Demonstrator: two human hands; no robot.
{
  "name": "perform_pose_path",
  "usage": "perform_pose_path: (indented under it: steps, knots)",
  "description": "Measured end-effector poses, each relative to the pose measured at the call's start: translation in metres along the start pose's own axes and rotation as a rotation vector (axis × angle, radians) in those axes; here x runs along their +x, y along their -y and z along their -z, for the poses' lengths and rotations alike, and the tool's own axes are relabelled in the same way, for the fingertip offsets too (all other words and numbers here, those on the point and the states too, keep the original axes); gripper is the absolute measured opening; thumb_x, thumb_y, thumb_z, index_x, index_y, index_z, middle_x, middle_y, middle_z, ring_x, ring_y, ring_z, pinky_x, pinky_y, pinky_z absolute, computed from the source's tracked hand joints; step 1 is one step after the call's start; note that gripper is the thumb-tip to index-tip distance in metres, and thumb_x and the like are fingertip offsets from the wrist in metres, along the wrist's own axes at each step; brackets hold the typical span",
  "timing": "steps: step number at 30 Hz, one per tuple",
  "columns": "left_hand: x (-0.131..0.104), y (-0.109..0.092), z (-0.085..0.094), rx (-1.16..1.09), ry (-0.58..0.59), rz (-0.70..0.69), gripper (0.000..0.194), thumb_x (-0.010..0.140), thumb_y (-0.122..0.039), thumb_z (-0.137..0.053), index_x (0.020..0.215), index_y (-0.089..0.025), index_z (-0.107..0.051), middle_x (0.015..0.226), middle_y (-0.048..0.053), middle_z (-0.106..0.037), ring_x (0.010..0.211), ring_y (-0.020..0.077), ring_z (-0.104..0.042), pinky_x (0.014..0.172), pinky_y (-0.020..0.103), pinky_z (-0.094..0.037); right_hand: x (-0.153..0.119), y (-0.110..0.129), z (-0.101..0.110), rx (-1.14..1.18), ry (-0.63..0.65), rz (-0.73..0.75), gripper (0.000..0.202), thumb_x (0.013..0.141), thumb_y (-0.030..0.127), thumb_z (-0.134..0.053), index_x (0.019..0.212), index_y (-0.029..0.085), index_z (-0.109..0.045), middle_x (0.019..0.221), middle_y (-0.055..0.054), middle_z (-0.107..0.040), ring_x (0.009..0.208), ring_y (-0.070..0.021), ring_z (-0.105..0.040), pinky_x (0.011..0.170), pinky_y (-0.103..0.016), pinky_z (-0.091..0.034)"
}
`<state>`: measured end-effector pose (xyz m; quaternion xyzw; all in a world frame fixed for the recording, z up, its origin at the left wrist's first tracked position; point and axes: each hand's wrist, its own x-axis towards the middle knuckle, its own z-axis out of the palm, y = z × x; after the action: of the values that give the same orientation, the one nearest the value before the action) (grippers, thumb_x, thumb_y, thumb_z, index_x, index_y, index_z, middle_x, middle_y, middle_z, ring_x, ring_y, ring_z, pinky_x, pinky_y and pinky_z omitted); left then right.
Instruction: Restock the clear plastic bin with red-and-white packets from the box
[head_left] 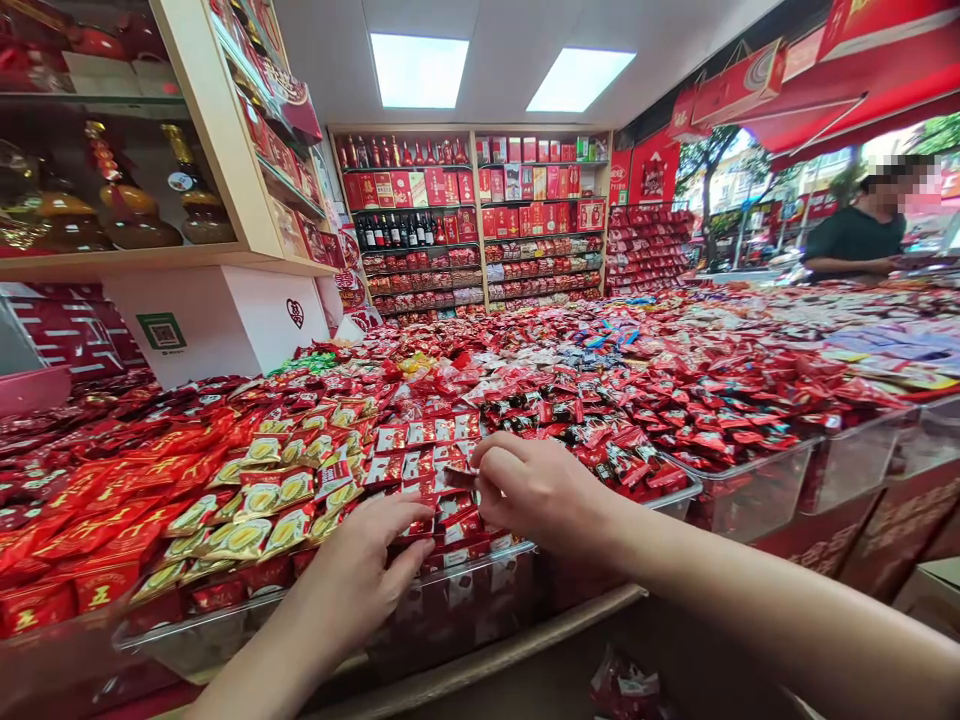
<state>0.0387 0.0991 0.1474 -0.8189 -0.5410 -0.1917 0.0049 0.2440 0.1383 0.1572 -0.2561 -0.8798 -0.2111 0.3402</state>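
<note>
Right hand (536,490) pinching a red sweet packet (459,476), left hand (367,575) open-fingered on packets in clear bin (480,590)

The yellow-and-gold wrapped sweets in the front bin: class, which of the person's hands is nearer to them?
Left. The left hand rests just right of the yellow-and-gold sweets, at the bin's front edge. The right hand is farther right, pinching a red-and-white packet.

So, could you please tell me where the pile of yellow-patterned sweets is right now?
In the head view it lies left of centre: the yellow-patterned sweets sit just left of the left hand, between plain red packets and the red-and-white packets under both hands.
</note>
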Motion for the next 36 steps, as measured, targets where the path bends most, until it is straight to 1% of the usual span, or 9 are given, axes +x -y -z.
perform_pose_path:
  steps: [3,9,12,15,18,22,29,33,36]
  knots:
    - [-0.001,-0.002,0.001,0.009,-0.011,0.009,0.029,0.079,-0.037,-0.047,0.100,-0.023,-0.061,0.110,0.005,-0.063,0.105,0.0207,-0.054,0.091,0.037,-0.043,0.001,0.000,-0.008,-0.058,-0.008,0.084,0.012,0.080,0.011,-0.041,0.072,0.014,-0.050,0.073,-0.003,-0.054,0.057,-0.0117,-0.043,0.047,-0.026,-0.025]
    - [-0.001,-0.006,0.000,0.030,-0.027,-0.004,0.030,0.082,-0.038,-0.042,0.097,-0.023,-0.062,0.107,0.005,-0.064,0.103,0.0208,-0.054,0.091,0.039,-0.043,-0.007,0.002,-0.023,-0.008,0.194,0.153,0.011,0.081,0.015,-0.045,0.073,0.015,-0.053,0.074,-0.003,-0.056,0.065,-0.0143,-0.047,0.059,-0.028,-0.033]
    - [0.000,-0.009,-0.001,0.039,-0.038,-0.023,0.032,0.082,-0.036,-0.042,0.109,-0.023,-0.053,0.107,0.006,-0.062,0.099,0.0207,-0.052,0.088,0.040,-0.042,-0.011,-0.001,-0.017,0.098,0.261,0.186,0.016,0.082,0.017,-0.044,0.072,0.015,-0.056,0.074,-0.004,-0.058,0.071,-0.0147,-0.049,0.067,-0.027,-0.035]
    - [0.000,-0.014,-0.003,0.093,-0.022,-0.035,0.037,0.083,-0.038,-0.039,0.119,-0.031,-0.046,0.106,0.006,-0.057,0.097,0.0219,-0.050,0.084,0.043,-0.042,-0.012,-0.007,-0.005,0.159,0.274,0.069,0.017,0.082,0.017,-0.044,0.074,0.014,-0.059,0.074,-0.005,-0.060,0.072,-0.0145,-0.050,0.070,-0.027,-0.037]
    - [0.000,-0.017,-0.007,0.165,0.006,-0.034,0.036,0.084,-0.040,-0.036,0.116,-0.034,-0.049,0.114,0.007,-0.053,0.104,0.0244,-0.046,0.086,0.045,-0.040,-0.014,-0.015,0.002,0.178,0.295,-0.053,0.019,0.082,0.016,-0.044,0.074,0.013,-0.061,0.072,-0.006,-0.060,0.075,-0.0151,-0.051,0.073,-0.027,-0.037]
    - [-0.002,-0.018,-0.012,0.195,0.016,-0.034,0.037,0.085,-0.040,-0.033,0.117,-0.033,-0.049,0.123,0.008,-0.050,0.110,0.0271,-0.041,0.090,0.048,-0.037,-0.017,-0.018,0.001,0.174,0.366,-0.065,0.020,0.083,0.019,-0.046,0.072,0.013,-0.061,0.071,-0.007,-0.060,0.077,-0.0163,-0.051,0.074,-0.028,-0.036]
    - [-0.003,-0.020,-0.012,0.228,0.017,-0.034,0.037,0.084,-0.039,-0.035,0.117,-0.032,-0.049,0.122,0.008,-0.052,0.110,0.0277,-0.043,0.089,0.049,-0.039,-0.014,-0.020,0.003,0.223,0.409,-0.081,0.016,0.079,0.019,-0.050,0.070,0.014,-0.062,0.069,-0.004,-0.060,0.071,-0.0146,-0.051,0.077,-0.027,-0.034]
    - [-0.003,-0.013,-0.009,0.172,-0.041,-0.017,0.047,0.086,-0.038,-0.029,0.128,-0.018,-0.036,0.130,0.010,-0.047,0.119,0.0220,-0.039,0.098,0.044,-0.035,-0.006,-0.028,0.001,0.192,0.419,-0.117,0.016,0.079,0.019,-0.050,0.070,0.013,-0.062,0.070,-0.005,-0.060,0.071,-0.0152,-0.051,0.070,-0.027,-0.036]
    - [-0.005,-0.003,-0.004,0.168,-0.108,-0.014,0.045,0.087,-0.030,-0.027,0.125,-0.009,-0.039,0.127,0.013,-0.051,0.116,0.0206,-0.044,0.099,0.042,-0.036,0.001,-0.034,-0.002,0.191,0.409,-0.116,0.017,0.079,0.019,-0.049,0.072,0.013,-0.063,0.073,-0.007,-0.060,0.073,-0.0158,-0.051,0.068,-0.026,-0.036]
